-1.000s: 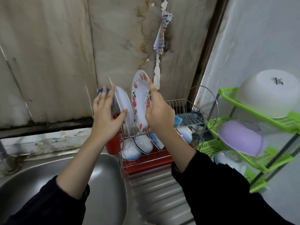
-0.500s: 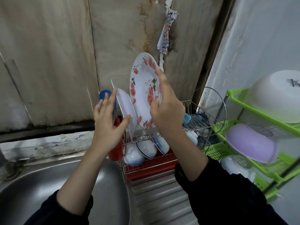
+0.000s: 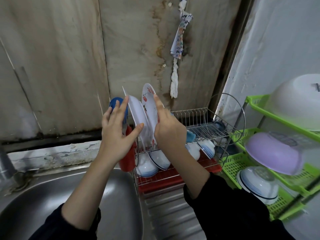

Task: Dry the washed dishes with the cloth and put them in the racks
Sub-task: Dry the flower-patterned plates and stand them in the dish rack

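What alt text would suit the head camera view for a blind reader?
A person's right hand holds a floral plate upright in a wire dish rack while the left hand steadies a white plate beside it; bowls sit below, a steel sink lower left.

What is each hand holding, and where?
Right hand grips the floral plate's near rim; left hand just steadies the white plate with straight fingers.
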`<move>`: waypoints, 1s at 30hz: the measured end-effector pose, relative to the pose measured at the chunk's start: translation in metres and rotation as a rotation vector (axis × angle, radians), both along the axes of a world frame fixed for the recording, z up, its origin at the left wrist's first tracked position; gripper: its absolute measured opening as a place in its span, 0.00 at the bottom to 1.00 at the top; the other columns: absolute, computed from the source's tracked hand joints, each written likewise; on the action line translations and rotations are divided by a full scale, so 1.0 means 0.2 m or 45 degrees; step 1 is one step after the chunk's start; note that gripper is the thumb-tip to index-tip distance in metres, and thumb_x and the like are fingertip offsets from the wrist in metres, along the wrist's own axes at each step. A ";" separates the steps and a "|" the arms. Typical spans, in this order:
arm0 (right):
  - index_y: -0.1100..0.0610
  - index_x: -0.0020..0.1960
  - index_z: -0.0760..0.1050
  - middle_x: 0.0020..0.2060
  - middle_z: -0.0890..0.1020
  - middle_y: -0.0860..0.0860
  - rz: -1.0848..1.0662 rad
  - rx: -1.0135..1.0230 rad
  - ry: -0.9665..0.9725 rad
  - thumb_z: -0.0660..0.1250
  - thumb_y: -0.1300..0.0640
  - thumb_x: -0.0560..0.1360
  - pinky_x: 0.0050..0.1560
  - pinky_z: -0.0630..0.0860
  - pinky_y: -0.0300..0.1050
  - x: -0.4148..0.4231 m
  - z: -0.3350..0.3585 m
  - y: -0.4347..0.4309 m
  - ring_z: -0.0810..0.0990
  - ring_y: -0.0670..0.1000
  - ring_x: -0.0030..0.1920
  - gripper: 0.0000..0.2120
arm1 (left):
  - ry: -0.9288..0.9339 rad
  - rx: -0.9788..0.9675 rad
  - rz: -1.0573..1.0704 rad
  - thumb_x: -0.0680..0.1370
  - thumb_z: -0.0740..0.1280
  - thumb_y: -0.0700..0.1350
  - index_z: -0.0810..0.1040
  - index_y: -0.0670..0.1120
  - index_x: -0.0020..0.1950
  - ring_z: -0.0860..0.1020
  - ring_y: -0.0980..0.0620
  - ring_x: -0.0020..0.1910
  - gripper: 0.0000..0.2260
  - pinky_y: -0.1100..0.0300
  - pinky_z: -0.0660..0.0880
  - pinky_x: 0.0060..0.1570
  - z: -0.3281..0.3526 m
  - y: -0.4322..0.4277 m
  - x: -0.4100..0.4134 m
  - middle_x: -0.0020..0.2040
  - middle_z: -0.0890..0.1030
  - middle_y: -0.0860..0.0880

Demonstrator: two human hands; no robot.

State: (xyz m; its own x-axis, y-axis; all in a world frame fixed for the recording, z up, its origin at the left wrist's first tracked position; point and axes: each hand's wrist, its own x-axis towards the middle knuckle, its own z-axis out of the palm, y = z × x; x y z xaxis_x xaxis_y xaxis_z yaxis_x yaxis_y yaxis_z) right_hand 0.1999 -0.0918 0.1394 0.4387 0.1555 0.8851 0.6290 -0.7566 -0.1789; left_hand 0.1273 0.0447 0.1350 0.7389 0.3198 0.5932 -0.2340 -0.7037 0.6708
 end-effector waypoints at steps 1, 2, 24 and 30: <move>0.53 0.73 0.69 0.33 0.75 0.48 0.002 0.003 0.000 0.56 0.64 0.71 0.25 0.54 0.40 -0.01 -0.01 0.01 0.60 0.46 0.28 0.30 | 0.004 0.010 0.001 0.69 0.59 0.69 0.46 0.75 0.71 0.49 0.52 0.77 0.33 0.50 0.52 0.73 0.00 0.00 0.00 0.79 0.56 0.54; 0.52 0.74 0.69 0.34 0.75 0.48 0.041 0.019 0.018 0.56 0.61 0.74 0.25 0.56 0.40 -0.01 -0.02 0.01 0.61 0.46 0.27 0.27 | 0.007 0.021 0.002 0.70 0.58 0.69 0.46 0.76 0.70 0.49 0.52 0.77 0.32 0.51 0.52 0.72 0.00 0.00 -0.01 0.79 0.57 0.54; 0.60 0.61 0.79 0.43 0.74 0.53 0.259 0.110 0.384 0.65 0.57 0.78 0.31 0.66 0.44 -0.54 -0.01 -0.20 0.71 0.50 0.31 0.14 | 0.107 0.133 0.198 0.80 0.63 0.50 0.64 0.52 0.76 0.55 0.49 0.76 0.25 0.47 0.57 0.73 0.00 -0.09 -0.50 0.76 0.64 0.51; 0.61 0.54 0.82 0.47 0.73 0.52 0.202 -0.042 0.584 0.65 0.55 0.79 0.38 0.65 0.42 -0.93 -0.07 -0.22 0.73 0.51 0.37 0.11 | 0.283 0.316 0.308 0.75 0.57 0.55 0.80 0.49 0.63 0.68 0.46 0.68 0.22 0.45 0.62 0.67 -0.05 -0.12 -0.91 0.66 0.78 0.48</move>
State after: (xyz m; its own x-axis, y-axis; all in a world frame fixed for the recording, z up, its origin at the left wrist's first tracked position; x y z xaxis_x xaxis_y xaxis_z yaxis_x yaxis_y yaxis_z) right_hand 0.0140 -0.1367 0.1264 0.7512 0.2767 0.5992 0.5987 -0.6679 -0.4422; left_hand -0.0544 0.0202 0.1249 0.7788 0.3671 0.5086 0.0893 -0.8675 0.4894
